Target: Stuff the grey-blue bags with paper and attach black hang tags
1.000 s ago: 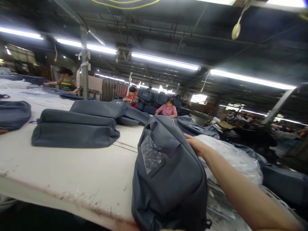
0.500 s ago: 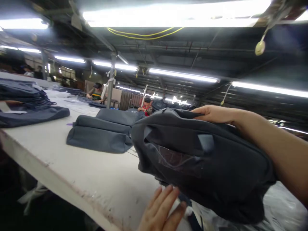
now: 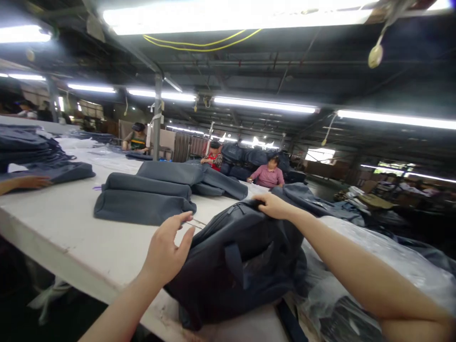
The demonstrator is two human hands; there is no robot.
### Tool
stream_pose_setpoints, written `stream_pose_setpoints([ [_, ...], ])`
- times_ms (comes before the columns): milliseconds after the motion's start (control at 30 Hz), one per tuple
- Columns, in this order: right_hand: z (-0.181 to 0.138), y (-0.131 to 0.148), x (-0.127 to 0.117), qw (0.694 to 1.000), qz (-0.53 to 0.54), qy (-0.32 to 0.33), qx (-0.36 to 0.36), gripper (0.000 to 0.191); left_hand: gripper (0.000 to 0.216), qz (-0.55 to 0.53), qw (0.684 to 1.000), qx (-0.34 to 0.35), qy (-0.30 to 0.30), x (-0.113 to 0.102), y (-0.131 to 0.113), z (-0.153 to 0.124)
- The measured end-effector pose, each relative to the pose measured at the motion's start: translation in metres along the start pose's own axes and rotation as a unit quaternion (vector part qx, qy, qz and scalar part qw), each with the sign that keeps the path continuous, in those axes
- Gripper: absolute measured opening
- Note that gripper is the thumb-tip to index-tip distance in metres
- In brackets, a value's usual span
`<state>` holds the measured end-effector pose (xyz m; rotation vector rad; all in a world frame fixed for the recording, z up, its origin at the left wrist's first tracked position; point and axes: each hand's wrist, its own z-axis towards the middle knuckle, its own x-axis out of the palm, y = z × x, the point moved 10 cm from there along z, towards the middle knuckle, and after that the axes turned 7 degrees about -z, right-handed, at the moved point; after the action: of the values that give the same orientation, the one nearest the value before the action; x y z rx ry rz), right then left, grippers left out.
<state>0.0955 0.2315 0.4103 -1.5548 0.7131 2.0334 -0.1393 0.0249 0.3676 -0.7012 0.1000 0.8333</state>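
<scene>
Grey bags (image 3: 142, 204) behind, plastic (image 3: 384, 244) beside dark bag (image 3: 208, 270); right hand (image 3: 274, 205) grips top, left hand (image 3: 166, 249) spread

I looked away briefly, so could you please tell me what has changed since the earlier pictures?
The bag has turned from lengthwise to more crosswise in view. The left hand has moved up and leftward to the bag's left end, open; contact is unclear. The right hand still holds the bag, now at its top; the grey pieces stay on the table.
</scene>
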Motion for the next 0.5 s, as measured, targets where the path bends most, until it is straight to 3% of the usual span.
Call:
stream_pose_setpoints([
  [133, -0.017, 0.012, -0.013, 0.999, -0.027, -0.02, -0.006, 0.055, 0.051, 0.04, 0.987, 0.032, 0.149, 0.05, -0.049, 0.041],
  [233, -0.026, 0.014, -0.016, 0.998, -0.053, -0.026, -0.006, 0.055, 0.038, 0.078, 0.969, 0.036, 0.231, 0.086, -0.073, 0.061],
  [400, -0.045, 0.031, -0.021, 0.996, -0.04, -0.076, -0.015, 0.051, 0.024, 0.143, 0.959, 0.058, 0.239, 0.104, -0.09, 0.073],
  [500, -0.065, 0.063, -0.021, 0.988, -0.024, -0.119, -0.091, 0.044, 0.028, 0.151, 0.96, 0.047, 0.232, 0.098, -0.09, 0.067],
])
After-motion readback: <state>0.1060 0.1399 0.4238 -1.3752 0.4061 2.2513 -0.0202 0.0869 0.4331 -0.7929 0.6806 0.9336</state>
